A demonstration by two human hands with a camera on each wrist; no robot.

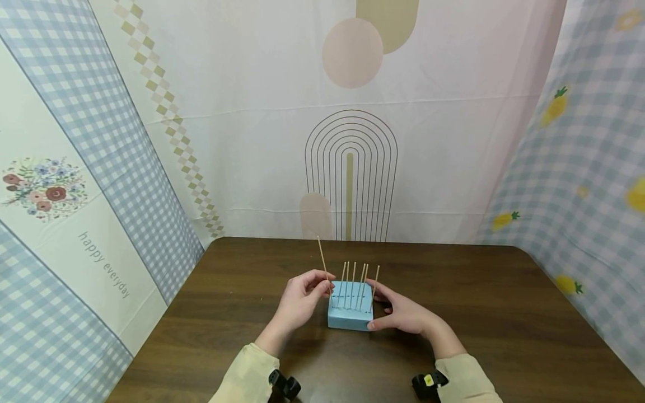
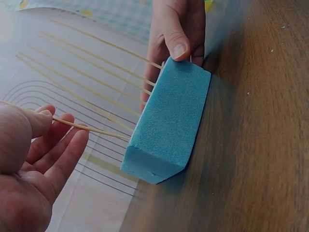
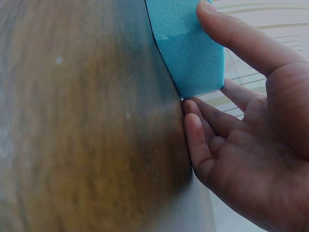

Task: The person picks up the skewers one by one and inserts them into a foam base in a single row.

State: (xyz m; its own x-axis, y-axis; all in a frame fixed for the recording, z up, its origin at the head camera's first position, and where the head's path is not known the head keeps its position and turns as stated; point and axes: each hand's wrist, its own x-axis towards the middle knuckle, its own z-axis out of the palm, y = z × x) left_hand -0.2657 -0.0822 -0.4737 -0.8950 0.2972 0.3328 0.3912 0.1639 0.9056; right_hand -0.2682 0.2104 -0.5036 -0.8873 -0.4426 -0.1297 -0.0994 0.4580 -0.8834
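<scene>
A light blue foam block (image 1: 350,322) lies on the table with several thin wooden sticks standing in its top, the rightmost stick (image 1: 377,274) near the edge. My left hand (image 1: 298,299) pinches another wooden stick (image 1: 321,252) between thumb and fingers. That stick leans to the left, its lower end at the block's left side; I cannot tell how deep it sits. My right hand (image 1: 405,313) holds the block's right side, thumb at the front corner and fingers toward the back. In the right wrist view, the thumb (image 3: 241,41) lies along the block.
The dark brown wooden table (image 1: 242,319) surrounds the block. Behind it hangs a pale cloth (image 1: 262,168) with printed arches, and blue checked cloths (image 1: 569,196) flank the left and right. Both wrists carry small black devices (image 1: 284,385).
</scene>
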